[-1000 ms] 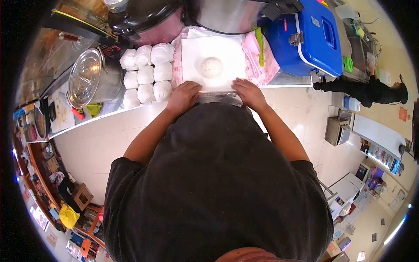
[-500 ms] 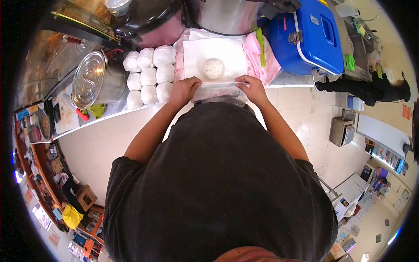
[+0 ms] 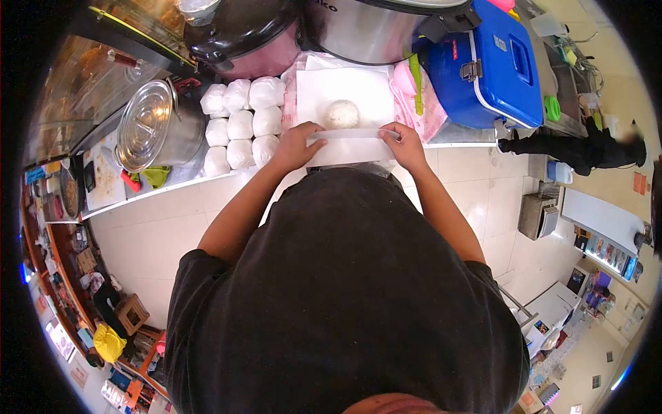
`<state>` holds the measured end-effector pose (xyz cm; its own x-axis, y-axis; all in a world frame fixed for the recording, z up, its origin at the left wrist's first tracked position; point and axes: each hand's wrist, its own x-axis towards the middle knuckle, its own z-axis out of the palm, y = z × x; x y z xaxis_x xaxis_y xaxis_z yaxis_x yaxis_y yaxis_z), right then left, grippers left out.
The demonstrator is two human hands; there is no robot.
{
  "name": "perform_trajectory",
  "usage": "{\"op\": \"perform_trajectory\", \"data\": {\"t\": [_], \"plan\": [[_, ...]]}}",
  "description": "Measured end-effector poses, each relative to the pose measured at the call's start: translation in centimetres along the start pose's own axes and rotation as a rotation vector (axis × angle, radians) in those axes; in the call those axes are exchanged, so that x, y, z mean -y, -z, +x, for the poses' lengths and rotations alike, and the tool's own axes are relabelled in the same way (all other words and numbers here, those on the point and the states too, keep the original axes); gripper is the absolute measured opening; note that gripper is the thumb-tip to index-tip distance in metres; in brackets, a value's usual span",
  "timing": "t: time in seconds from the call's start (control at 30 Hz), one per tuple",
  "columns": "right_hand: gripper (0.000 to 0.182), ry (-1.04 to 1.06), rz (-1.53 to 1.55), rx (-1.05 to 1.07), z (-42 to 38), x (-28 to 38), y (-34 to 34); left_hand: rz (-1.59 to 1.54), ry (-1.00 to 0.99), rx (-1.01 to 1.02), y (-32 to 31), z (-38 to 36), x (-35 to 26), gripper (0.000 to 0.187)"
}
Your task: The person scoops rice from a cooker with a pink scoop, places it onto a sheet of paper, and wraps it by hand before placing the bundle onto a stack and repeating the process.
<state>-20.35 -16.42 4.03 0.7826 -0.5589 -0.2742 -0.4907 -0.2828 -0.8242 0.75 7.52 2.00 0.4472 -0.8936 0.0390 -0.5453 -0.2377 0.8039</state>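
A round ball of white rice [image 3: 343, 114] sits on a white paper sheet [image 3: 345, 79] at the counter's front edge. My left hand [image 3: 301, 143] pinches the near part of the sheet at its left corner, just short of the rice. At the other corner, my right hand [image 3: 403, 143] pinches the same near part between thumb and fingers. Between my hands the paper is raised a little, and a white flap hangs toward my body. Left of the sheet, several white wrapped bundles [image 3: 239, 124] stand in rows, close to my left hand.
Behind the sheet stand a steel cooker [image 3: 365, 31] and a dark-lidded cooker [image 3: 241, 38]. A pink scoop [image 3: 405, 78] and a green-handled utensil [image 3: 416, 83] lie on pink printed plastic [image 3: 434, 110]. A blue cooler [image 3: 507, 69] is right, a lidded steel pot [image 3: 158, 124] left. Another person [image 3: 586, 146] stands far right.
A white paper flap now shows below my hands, where pink-printed plastic showed before. My hands still pinch the near part. The whole view has shifted slightly.
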Motion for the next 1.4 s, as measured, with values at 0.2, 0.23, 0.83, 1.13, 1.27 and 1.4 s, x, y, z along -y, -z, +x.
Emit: {"op": "perform_trajectory", "data": {"t": [0.2,0.23,0.83,1.13,1.27,1.4], "plan": [[0.025,0.121,-0.171,-0.057,-0.2,-1.2,0.1,-0.060,0.228,-0.087,0.3,0.2,-0.4,0.023],[0.024,0.111,-0.123,-0.053,-0.3,-2.2,0.1,-0.030,0.156,-0.070,0.1,-0.1,-0.1,0.022],[0.033,-0.085,0.096,-0.246,-4.6,-0.9,0.2,-0.227,0.371,-0.083,-0.7,-2.4,0.2,0.035],[0.049,-0.106,-0.083,-0.309,0.8,-4.0,-1.1,0.036,0.474,-0.265,-2.9,0.3,1.4,0.051],[0.048,-0.190,-0.141,-0.286,1.6,-4.2,-1.5,0.057,0.601,-0.219,-3.6,1.1,2.7,0.051],[0.044,-0.223,-0.201,-0.236,1.9,-4.7,-1.5,-0.185,0.811,-0.212,-3.6,1.5,3.0,0.047]]}}
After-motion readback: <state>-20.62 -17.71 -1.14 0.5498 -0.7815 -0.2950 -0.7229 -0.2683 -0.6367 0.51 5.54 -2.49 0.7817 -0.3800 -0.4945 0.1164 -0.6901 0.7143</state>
